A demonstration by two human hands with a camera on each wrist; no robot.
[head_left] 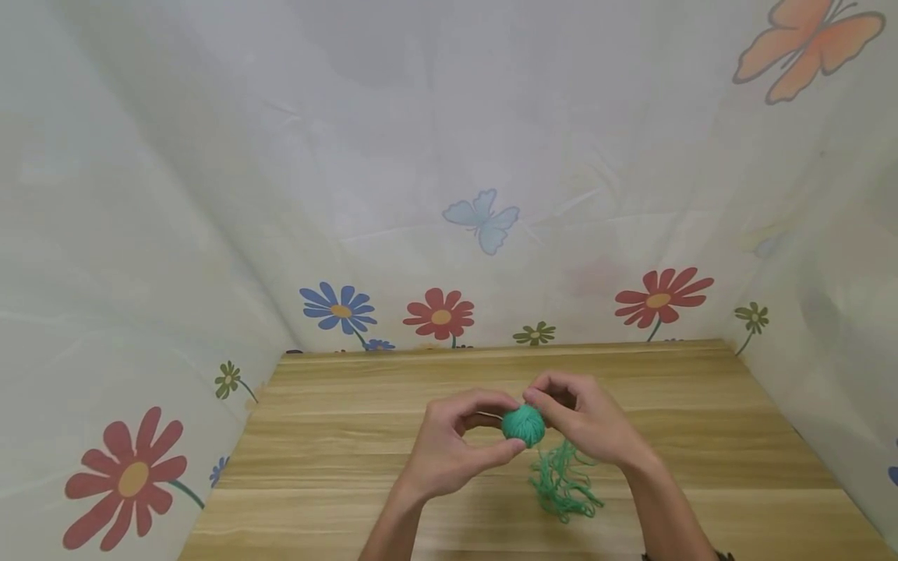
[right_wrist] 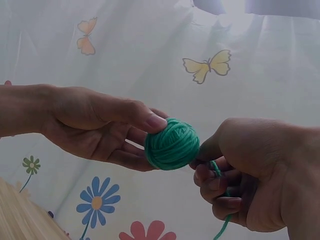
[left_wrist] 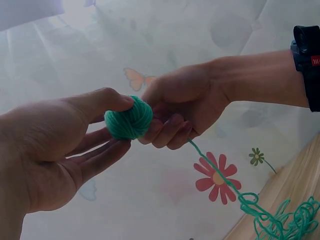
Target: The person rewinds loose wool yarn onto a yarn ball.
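A small round ball of green yarn [head_left: 523, 426] is held above the table between the thumb and fingers of my left hand [head_left: 452, 444]. Close against the ball's far side, my right hand [head_left: 588, 417] pinches the yarn strand [right_wrist: 215, 169] between thumb and forefinger. In the right wrist view the strand runs down across the curled fingers of that hand. From there it drops to a loose, tangled heap of green yarn [head_left: 564, 483], which lies on the table below my right hand.
The wood-grain table [head_left: 337, 436] stretches beneath both hands. A pale curtain [head_left: 393, 156] printed with flowers and butterflies encloses its back and sides. A dark wristband [left_wrist: 306, 62] sits on the right wrist.
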